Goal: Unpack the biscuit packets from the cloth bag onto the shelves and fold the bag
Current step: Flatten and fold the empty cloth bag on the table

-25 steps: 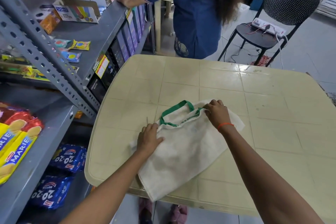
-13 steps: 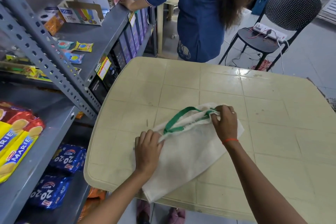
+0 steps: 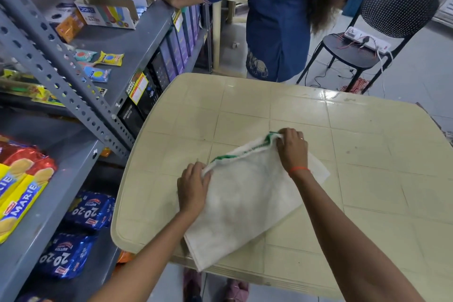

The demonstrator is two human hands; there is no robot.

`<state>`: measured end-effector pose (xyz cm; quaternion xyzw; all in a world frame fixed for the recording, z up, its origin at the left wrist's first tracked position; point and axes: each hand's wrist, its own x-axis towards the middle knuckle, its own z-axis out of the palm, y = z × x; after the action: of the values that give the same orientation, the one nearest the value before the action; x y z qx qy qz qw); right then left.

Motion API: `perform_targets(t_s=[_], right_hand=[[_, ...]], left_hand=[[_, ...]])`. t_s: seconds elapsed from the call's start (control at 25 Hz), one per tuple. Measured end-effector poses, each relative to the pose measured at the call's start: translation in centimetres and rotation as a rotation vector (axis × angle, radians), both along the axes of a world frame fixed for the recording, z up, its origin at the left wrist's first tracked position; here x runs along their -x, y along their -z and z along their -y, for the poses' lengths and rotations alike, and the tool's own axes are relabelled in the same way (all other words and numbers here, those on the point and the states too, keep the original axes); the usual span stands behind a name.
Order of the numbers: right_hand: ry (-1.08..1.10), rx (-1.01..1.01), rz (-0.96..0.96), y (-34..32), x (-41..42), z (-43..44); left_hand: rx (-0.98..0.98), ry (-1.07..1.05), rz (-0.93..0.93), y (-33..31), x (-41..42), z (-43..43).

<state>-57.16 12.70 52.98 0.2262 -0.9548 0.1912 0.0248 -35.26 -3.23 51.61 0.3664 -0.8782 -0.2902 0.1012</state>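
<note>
A white cloth bag (image 3: 242, 201) with green handles lies flat on the beige table (image 3: 367, 154), its bottom corner hanging over the near edge. My left hand (image 3: 193, 186) grips the bag's top left corner. My right hand (image 3: 291, 149) pinches the top right corner, where the green handle is tucked in. Yellow and red Marie biscuit packets (image 3: 19, 184) lie on the grey shelf (image 3: 61, 191) at the left. Blue 20-20 biscuit packets (image 3: 81, 230) sit on the shelf below.
Another person in a blue top (image 3: 277, 14) stands beyond the table, one hand on the upper shelf. A black chair (image 3: 382, 24) holding a power strip stands at the back right. Cardboard display boxes (image 3: 107, 10) and small sachets sit on the upper shelf.
Both hands have drawn the bag's mouth taut and folded the green handles inward, so the handle loop that lay on the table is now mostly tucked away.
</note>
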Motion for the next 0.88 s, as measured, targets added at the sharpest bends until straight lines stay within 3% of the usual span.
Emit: perform_targets(t_s=[0.08, 0.16, 0.28, 0.4, 0.56, 0.72, 0.88], right_hand=[[0.011, -0.136, 0.179, 0.4, 0.8, 2.5], [0.032, -0.148, 0.258, 1.3, -0.9, 3.9], [-0.111, -0.124, 0.290, 5.2, -9.9, 2.5], [-0.302, -0.267, 0.351, 8.9, -19.7, -0.4], [-0.306, -0.310, 0.237, 9.6, -22.4, -2.0], [-0.595, -0.276, 0.091, 9.2, -26.5, -2.6], [-0.521, -0.180, -0.006, 8.8, -26.6, -2.7]], left_hand=[[-0.077, -0.028, 0.259, 1.6, 1.1, 2.0], [-0.066, 0.017, 0.431, 3.2, 0.7, 2.8], [0.027, 0.075, 0.414, 5.3, -1.6, 3.0], [0.130, 0.190, 0.467, 6.5, -3.2, 4.0], [0.094, 0.290, 0.585, 6.6, -3.9, 4.3], [-0.098, 0.239, 0.491, 5.6, -5.2, 4.1], [-0.241, 0.273, 0.510, 4.1, -5.3, 4.8]])
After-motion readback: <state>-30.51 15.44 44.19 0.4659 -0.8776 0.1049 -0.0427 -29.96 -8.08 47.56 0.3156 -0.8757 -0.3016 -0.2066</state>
